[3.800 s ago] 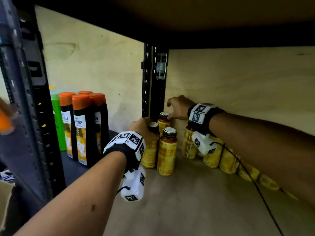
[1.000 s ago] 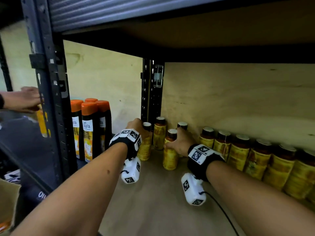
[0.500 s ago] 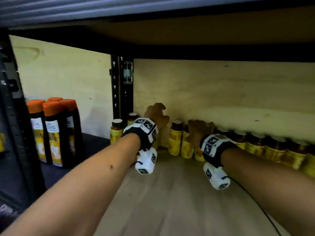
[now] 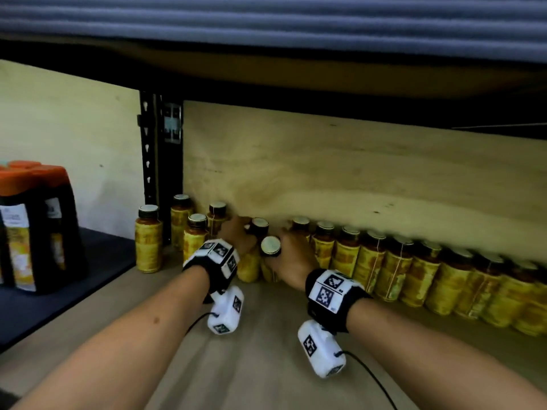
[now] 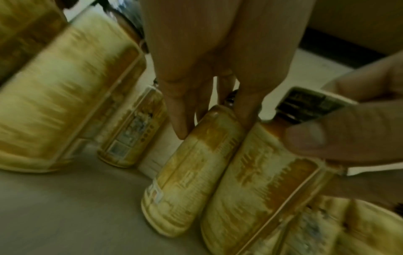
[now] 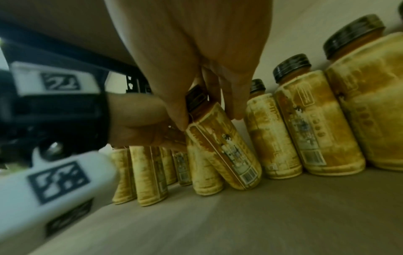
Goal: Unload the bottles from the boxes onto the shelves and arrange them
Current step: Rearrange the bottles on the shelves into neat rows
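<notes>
A wooden shelf [image 4: 266, 365] with a plywood back panel [image 4: 325, 173] fills most of the head view, under a dark upper shelf board. A black metal upright [image 4: 154, 149] stands at the far left corner. Left of it, on a darker shelf, stands a group of tall dark bottles with orange caps [image 4: 32, 226].

Along the back panel runs a long row of yellow-labelled bottles with dark caps [image 4: 414, 267], upright and touching one another, reaching off to the right. At the far left corner a looser cluster of the same bottles [image 4: 165, 235] stands near the upright, some in front of others.

Both forearms reach in from the near edge, each with a black wristband carrying white marker blocks.

The left hand [image 4: 236, 235] is at the row's left end, its fingers [image 5: 181, 120] curled down around the neck and shoulder of one yellow bottle [image 5: 191, 163], which stands on the shelf.

The right hand [image 4: 291, 261] is just to the right, touching the left hand, and grips the neighbouring bottle [image 6: 224, 151] by its cap and neck; that bottle leans, its base on the shelf and its cap [image 4: 270, 245] tipped toward the near side.
</notes>
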Demonstrator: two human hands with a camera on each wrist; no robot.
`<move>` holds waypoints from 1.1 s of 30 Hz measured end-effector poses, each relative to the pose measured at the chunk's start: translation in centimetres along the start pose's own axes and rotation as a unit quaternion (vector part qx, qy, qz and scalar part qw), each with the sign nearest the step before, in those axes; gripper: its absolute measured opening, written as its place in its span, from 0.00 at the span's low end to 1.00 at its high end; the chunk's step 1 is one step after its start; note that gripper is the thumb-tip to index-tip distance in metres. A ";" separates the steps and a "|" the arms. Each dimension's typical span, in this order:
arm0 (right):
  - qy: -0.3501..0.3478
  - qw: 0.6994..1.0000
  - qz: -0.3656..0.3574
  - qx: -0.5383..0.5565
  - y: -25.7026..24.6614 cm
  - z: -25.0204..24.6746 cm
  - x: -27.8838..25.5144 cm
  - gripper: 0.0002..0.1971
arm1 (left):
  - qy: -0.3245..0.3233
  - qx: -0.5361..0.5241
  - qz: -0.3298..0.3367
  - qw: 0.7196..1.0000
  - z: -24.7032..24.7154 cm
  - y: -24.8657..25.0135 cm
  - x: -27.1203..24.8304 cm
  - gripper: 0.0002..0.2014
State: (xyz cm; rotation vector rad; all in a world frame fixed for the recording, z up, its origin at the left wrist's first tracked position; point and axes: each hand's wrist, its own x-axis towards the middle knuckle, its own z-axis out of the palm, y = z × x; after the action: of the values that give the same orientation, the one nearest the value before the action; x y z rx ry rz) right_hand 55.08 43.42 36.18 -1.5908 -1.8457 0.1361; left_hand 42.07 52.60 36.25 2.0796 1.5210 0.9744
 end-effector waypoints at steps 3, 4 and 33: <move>0.004 0.999 0.021 0.040 -1.0 0.1 -1.0 0.17 | 0.001 -0.015 -0.017 1.000 -2.1 -1.3 -3.6 0.15; -0.006 0.998 0.028 0.052 -1.6 0.2 -1.2 0.17 | 0.002 -0.028 -0.025 0.999 -2.9 -1.7 -4.9 0.19; -0.117 0.987 0.049 0.100 -15.6 9.6 1.0 0.23 | 0.203 -0.029 -0.209 0.956 -16.9 -11.9 -11.4 0.28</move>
State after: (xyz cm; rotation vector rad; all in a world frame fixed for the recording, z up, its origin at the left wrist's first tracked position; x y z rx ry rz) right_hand 36.74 43.86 37.06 -1.5770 -1.8591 0.5566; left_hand 19.94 44.39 36.44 1.4752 1.9976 1.3030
